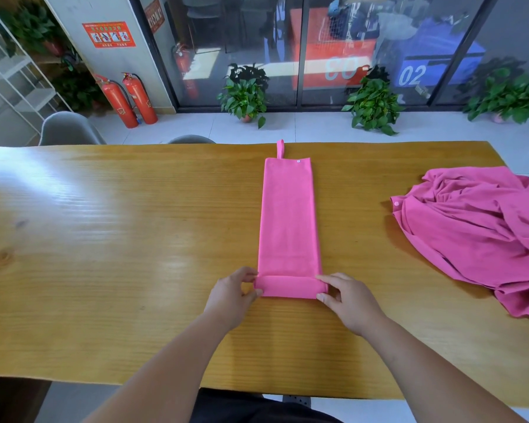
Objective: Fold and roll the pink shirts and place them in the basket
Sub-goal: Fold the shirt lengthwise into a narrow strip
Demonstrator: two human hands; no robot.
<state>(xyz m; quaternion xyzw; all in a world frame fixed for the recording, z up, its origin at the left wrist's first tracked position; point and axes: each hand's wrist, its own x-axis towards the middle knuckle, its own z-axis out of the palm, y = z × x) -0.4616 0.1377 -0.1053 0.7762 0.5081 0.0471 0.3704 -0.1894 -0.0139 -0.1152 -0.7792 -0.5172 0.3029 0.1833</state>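
With the person at 6 o'clock, the folded pink shirt (pixel 287 221) lies on the wooden table (pixel 104 239) as a narrow strip. Its long axis runs straight from 6 to 12 o'clock. The far end, with a small hanging loop (pixel 280 149) and a snap button (pixel 298 161), points to 12 and nearly reaches the far table edge. The near end is turned over on itself into a low first roll (pixel 290 286), whose own axis lies crosswise from 9 to 3.

The left hand (pixel 231 297) holds the 9 o'clock end of that roll, and the right hand (pixel 348 302) holds the 3 o'clock end. On each hand the fingers and thumb curl in and pinch the fabric. Gripping both ends probably keeps the roll square to the strip, so it should travel evenly toward 12 without skewing into a cone. Laying the strip lengthwise away from the body probably lets the arms push the roll forward.

A second pink shirt (pixel 477 236) lies crumpled at 3 o'clock, well apart from the strip and not yet folded. No basket shows in this view.
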